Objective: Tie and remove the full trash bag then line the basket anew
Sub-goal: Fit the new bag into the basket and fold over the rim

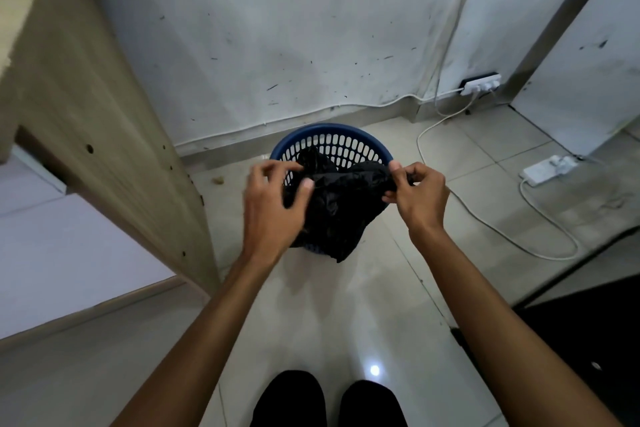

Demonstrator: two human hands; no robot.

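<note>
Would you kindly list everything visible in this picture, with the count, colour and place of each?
basket: one, blue, slotted wall, on the floor by the wall, straight ahead
trash bag: one, black, crumpled, held over the basket's near side
wooden panel: one, pale wood, upright at left
power strip: one, white, at the wall's foot, far right
extension block: one, white, on the floor tiles at right
cable: one, white, looping over the floor at right
crumb of debris: one, tan, on the floor left of the basket
feet: two, in black, bottom centre
left hand: one, grip on the bag's left edge
right hand: one, pinching the bag's right edge
</note>
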